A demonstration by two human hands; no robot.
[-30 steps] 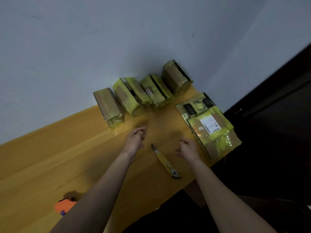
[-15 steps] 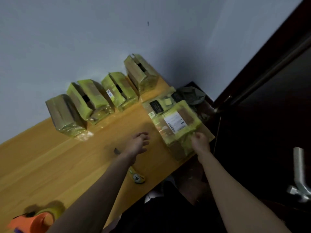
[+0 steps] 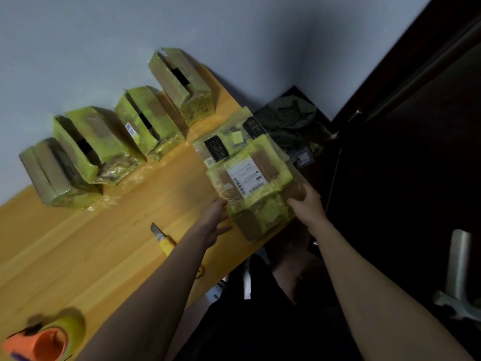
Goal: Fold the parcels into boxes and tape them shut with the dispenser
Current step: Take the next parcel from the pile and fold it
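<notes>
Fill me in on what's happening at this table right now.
A person is taking hold of the top flattened parcel on a stack at the table's right edge: the left hand touches its near-left side, the right hand grips its right edge. Four folded boxes stand along the wall. A yellow utility knife lies mid-table, and the orange tape dispenser sits unused at the near-left corner.

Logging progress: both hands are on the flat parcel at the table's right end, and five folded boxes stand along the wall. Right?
Not quite. The head view shows four folded boxes along the wall, not five. The left hand and right hand are indeed on the flat parcel.
</notes>
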